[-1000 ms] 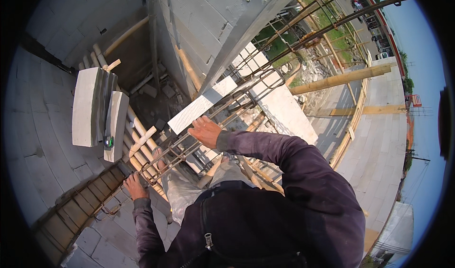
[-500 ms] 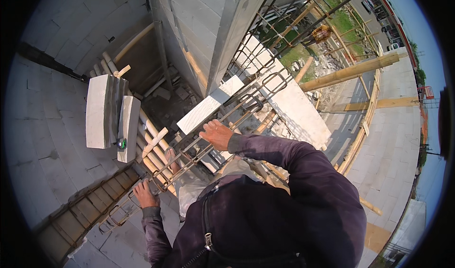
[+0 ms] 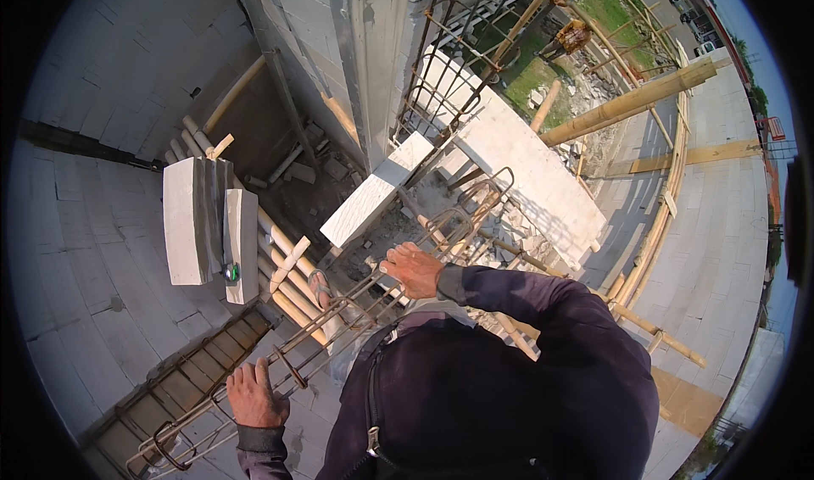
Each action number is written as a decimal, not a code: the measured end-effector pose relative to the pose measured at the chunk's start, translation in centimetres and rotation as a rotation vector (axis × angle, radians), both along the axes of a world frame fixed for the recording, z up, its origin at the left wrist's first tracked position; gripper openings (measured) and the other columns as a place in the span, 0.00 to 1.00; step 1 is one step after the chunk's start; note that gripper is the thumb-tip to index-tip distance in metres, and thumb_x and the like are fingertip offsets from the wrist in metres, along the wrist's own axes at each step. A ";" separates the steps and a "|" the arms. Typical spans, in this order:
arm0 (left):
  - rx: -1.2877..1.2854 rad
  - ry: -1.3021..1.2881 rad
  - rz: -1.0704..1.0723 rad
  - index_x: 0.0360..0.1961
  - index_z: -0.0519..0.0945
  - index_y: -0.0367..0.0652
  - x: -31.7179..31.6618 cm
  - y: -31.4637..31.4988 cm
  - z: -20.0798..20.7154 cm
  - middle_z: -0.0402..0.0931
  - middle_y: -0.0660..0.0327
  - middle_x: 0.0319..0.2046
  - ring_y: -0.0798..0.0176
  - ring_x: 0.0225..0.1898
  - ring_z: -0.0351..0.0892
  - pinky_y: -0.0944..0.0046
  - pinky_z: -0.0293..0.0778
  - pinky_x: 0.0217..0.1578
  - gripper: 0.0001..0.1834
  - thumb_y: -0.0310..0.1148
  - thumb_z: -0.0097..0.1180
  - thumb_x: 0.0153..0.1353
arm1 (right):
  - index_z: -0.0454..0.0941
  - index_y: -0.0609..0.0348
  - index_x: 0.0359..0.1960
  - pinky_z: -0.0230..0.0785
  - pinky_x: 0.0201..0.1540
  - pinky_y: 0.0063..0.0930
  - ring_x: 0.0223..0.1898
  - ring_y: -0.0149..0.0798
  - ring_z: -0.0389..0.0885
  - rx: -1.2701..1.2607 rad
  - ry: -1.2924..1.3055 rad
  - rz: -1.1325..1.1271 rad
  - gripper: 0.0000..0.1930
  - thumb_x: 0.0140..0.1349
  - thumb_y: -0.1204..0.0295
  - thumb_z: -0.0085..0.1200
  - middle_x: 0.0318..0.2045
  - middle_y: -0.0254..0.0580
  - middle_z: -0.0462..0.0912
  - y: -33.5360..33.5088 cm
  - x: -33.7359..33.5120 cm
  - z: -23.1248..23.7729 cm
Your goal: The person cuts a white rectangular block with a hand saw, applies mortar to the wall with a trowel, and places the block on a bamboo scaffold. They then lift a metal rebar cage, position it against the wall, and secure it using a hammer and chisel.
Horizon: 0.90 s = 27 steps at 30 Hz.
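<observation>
A long rebar cage, made of thin steel bars with bent stirrups, slants across in front of my body from lower left to upper right. My left hand is closed around its bars near the lower left end. Farther up, my right hand grips the cage from above, fingers curled over a bar. Beyond the right hand, looped stirrups stick out toward the upper right. A white block lies just past the right hand, beside the grey column.
Pale blocks stand on bamboo poles at the left, one with a small green object. A sandalled foot rests on the bamboo. Rebar lies in a channel lower left. Upright rebar and a thick bamboo pole stand beyond.
The cage has shifted down and toward the lower left, nearer my body. My left hand has lowered with it; my right hand has moved right and slightly down.
</observation>
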State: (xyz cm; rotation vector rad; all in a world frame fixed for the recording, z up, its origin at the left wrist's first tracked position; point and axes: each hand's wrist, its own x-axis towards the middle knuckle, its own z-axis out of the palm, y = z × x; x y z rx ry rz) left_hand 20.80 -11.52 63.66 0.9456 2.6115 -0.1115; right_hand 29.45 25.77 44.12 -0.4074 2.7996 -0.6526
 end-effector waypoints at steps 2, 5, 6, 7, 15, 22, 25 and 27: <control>-0.064 0.025 -0.018 0.50 0.73 0.39 0.6 0.0 -0.1 0.67 0.53 0.34 0.49 0.39 0.68 0.52 0.64 0.44 0.36 0.25 0.60 0.29 | 0.73 0.59 0.49 0.61 0.56 0.45 0.51 0.52 0.73 -0.115 -0.086 0.028 0.28 0.46 0.63 0.68 0.42 0.48 0.73 -0.6 0.5 -0.5; -0.202 -0.037 0.005 0.50 0.72 0.39 1.4 0.2 -2.1 0.69 0.52 0.36 0.47 0.42 0.70 0.51 0.65 0.46 0.36 0.24 0.58 0.31 | 0.74 0.60 0.52 0.62 0.59 0.47 0.54 0.53 0.72 -0.250 -0.198 -0.193 0.32 0.48 0.57 0.70 0.45 0.48 0.72 2.9 -1.0 -3.4; -0.256 -0.047 -0.015 0.54 0.71 0.39 1.5 0.5 -3.0 0.71 0.49 0.43 0.44 0.46 0.72 0.49 0.66 0.49 0.35 0.26 0.57 0.37 | 0.74 0.60 0.54 0.62 0.60 0.47 0.55 0.54 0.72 -0.292 -0.237 -0.308 0.33 0.49 0.55 0.70 0.46 0.48 0.72 4.7 -1.8 -4.9; -0.312 -0.057 -0.022 0.58 0.71 0.39 1.8 0.6 -4.0 0.73 0.45 0.49 0.42 0.49 0.73 0.46 0.68 0.52 0.34 0.28 0.56 0.43 | 0.75 0.61 0.54 0.63 0.60 0.47 0.58 0.54 0.70 -0.344 -0.221 -0.721 0.31 0.54 0.54 0.67 0.51 0.48 0.71 7.6 -3.8 -6.4; -0.394 -0.130 0.035 0.61 0.72 0.40 4.6 1.0 -13.1 0.75 0.42 0.52 0.40 0.54 0.73 0.44 0.67 0.57 0.37 0.28 0.56 0.43 | 0.81 0.75 0.44 0.72 0.56 0.43 0.52 0.60 0.81 -0.378 -0.198 -1.766 0.35 0.48 0.49 0.65 0.46 0.71 0.81 32.3 -11.9 -26.4; -0.596 -0.116 0.116 0.63 0.70 0.38 6.0 0.4 -16.3 0.73 0.42 0.55 0.39 0.55 0.72 0.44 0.65 0.59 0.37 0.31 0.57 0.47 | 0.81 0.76 0.37 0.75 0.50 0.48 0.47 0.66 0.82 -0.275 -0.075 -1.763 0.22 0.50 0.64 0.61 0.40 0.73 0.82 29.6 -8.3 -27.8; -0.646 -0.113 0.095 0.64 0.68 0.38 5.2 0.8 -16.6 0.72 0.42 0.56 0.39 0.55 0.72 0.44 0.65 0.59 0.38 0.37 0.59 0.50 | 0.81 0.75 0.36 0.75 0.50 0.48 0.46 0.66 0.82 -0.268 -0.064 -1.712 0.21 0.50 0.64 0.59 0.38 0.73 0.82 30.5 -7.5 -27.9; -0.642 -0.160 0.127 0.65 0.68 0.38 4.1 2.4 -16.1 0.73 0.42 0.56 0.39 0.55 0.72 0.44 0.65 0.59 0.38 0.37 0.59 0.50 | 0.81 0.75 0.36 0.74 0.50 0.48 0.46 0.66 0.82 -0.209 -0.036 -1.731 0.21 0.50 0.64 0.59 0.38 0.73 0.82 30.6 -9.3 -28.1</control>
